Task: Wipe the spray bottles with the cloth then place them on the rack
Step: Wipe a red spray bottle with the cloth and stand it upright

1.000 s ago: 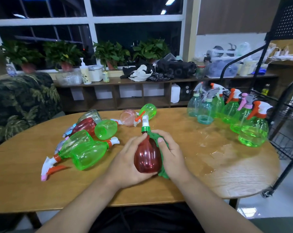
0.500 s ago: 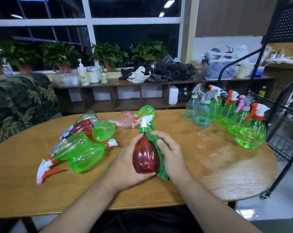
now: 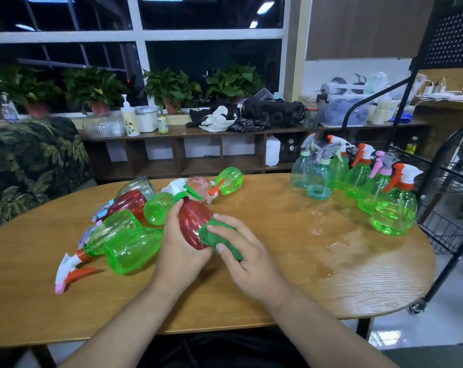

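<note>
My left hand (image 3: 181,251) grips a red spray bottle (image 3: 194,221) with a green collar and white trigger, tilted with its head pointing away to the left. My right hand (image 3: 245,257) holds a bunched green cloth (image 3: 214,239) pressed against the bottle's lower right side. Several green, red and pink spray bottles (image 3: 131,245) lie on their sides on the wooden table (image 3: 291,282) to my left. A row of several upright green and teal bottles (image 3: 393,211) stands at the table's right end, beside the black wire rack (image 3: 448,197).
A wet patch (image 3: 339,240) shines on the table between my hands and the upright bottles. A leaf-patterned sofa (image 3: 31,166) is at the left. A low shelf (image 3: 198,155) with plants, clothes and containers runs under the window behind the table.
The red bottle has tilted from upright to leaning left. My right hand with the cloth has slid down from the bottle's neck to its lower body.
</note>
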A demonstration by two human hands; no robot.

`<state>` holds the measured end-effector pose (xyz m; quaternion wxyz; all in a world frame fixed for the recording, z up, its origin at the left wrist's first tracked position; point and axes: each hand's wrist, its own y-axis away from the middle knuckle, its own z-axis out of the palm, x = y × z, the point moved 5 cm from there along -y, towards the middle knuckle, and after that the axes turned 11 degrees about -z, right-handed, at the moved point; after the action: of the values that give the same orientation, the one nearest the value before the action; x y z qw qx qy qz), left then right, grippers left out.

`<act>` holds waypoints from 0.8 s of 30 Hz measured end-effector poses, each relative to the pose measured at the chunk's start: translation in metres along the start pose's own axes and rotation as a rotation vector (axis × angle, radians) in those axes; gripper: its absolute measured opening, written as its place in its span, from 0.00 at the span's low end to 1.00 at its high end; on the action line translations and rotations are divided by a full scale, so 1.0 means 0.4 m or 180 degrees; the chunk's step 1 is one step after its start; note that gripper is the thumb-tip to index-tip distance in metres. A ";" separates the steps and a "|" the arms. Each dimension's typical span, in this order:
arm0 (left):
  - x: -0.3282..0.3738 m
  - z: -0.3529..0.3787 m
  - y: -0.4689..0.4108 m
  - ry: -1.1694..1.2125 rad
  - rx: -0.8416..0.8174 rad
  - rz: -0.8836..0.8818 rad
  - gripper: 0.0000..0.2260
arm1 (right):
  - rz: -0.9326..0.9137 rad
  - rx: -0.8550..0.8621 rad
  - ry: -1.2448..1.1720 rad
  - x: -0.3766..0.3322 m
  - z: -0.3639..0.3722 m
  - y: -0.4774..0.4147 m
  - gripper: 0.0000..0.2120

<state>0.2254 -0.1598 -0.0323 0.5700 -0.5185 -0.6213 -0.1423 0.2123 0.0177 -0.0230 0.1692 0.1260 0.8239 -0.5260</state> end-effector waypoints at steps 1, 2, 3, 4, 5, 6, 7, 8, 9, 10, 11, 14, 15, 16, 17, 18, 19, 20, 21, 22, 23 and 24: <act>0.000 0.001 -0.001 -0.0026 -0.0001 0.0036 0.51 | 0.0088 0.0055 -0.0044 0.001 -0.004 -0.001 0.18; 0.002 0.003 -0.001 -0.0050 -0.0014 0.0076 0.52 | 0.0186 0.0119 -0.0113 0.003 -0.009 -0.001 0.17; 0.005 0.005 0.001 -0.0072 -0.0037 0.0117 0.52 | 0.0250 0.0189 -0.0159 0.007 -0.015 -0.001 0.16; 0.010 0.007 0.004 -0.0095 -0.0056 0.0177 0.53 | 0.0281 0.0259 -0.0164 0.010 -0.022 -0.001 0.15; 0.015 0.007 0.007 -0.0131 -0.0076 0.0254 0.52 | 0.0294 0.0338 -0.0153 0.013 -0.028 -0.001 0.14; 0.020 0.007 0.010 -0.0183 -0.0096 0.0338 0.52 | 0.0315 0.0434 -0.0162 0.015 -0.033 -0.001 0.13; 0.026 0.008 0.013 -0.0252 -0.0124 0.0417 0.52 | 0.0354 0.0544 -0.0193 0.018 -0.037 0.000 0.12; 0.031 0.009 0.016 -0.0321 -0.0166 0.0495 0.52 | 0.0414 0.0655 -0.0227 0.021 -0.040 0.000 0.12; 0.038 0.010 0.021 -0.0386 -0.0227 0.0566 0.53 | 0.0488 0.0758 -0.0254 0.025 -0.044 0.001 0.11; 0.043 0.013 0.026 -0.0453 -0.0304 0.0620 0.53 | 0.0579 0.0844 -0.0293 0.030 -0.047 0.001 0.12; 0.050 0.015 0.033 -0.0521 -0.0394 0.0671 0.54 | 0.0695 0.0910 -0.0370 0.036 -0.051 0.000 0.12; 0.067 0.028 0.054 -0.0579 -0.0707 0.0832 0.55 | 0.1141 0.1043 -0.0793 0.056 -0.065 -0.005 0.15; 0.073 0.031 0.060 -0.0549 -0.0804 0.0866 0.55 | 0.1277 0.1077 -0.0980 0.060 -0.067 -0.006 0.15; 0.078 0.034 0.066 -0.0509 -0.0881 0.0884 0.55 | 0.1411 0.1092 -0.1169 0.063 -0.066 -0.007 0.15; 0.083 0.036 0.069 -0.0464 -0.0945 0.0882 0.55 | 0.1521 0.1090 -0.1324 0.064 -0.064 -0.009 0.15; 0.084 0.038 0.072 -0.0420 -0.1006 0.0872 0.55 | 0.1610 0.1089 -0.1428 0.067 -0.061 -0.009 0.14; 0.082 0.039 0.073 -0.0387 -0.1064 0.0857 0.56 | 0.1687 0.1089 -0.1518 0.068 -0.059 -0.008 0.14; 0.079 0.041 0.071 -0.0380 -0.1107 0.0847 0.56 | 0.1744 0.1087 -0.1583 0.070 -0.057 -0.008 0.14; 0.077 0.041 0.068 -0.0400 -0.1130 0.0847 0.57 | 0.1772 0.1083 -0.1614 0.072 -0.055 -0.008 0.14; 0.073 0.042 0.064 -0.0442 -0.1136 0.0861 0.57 | 0.1771 0.1078 -0.1603 0.075 -0.054 -0.006 0.14; 0.072 0.044 0.062 -0.0501 -0.1125 0.0891 0.56 | 0.1760 0.1083 -0.1587 0.078 -0.054 -0.005 0.14; 0.070 0.047 0.060 -0.0574 -0.1099 0.0939 0.56 | 0.1760 0.1100 -0.1565 0.082 -0.053 -0.004 0.14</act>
<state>0.2396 -0.1218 -0.0241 0.4297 -0.7040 -0.5537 -0.1147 0.1787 0.0374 -0.0268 0.4725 0.2398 0.5934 -0.6059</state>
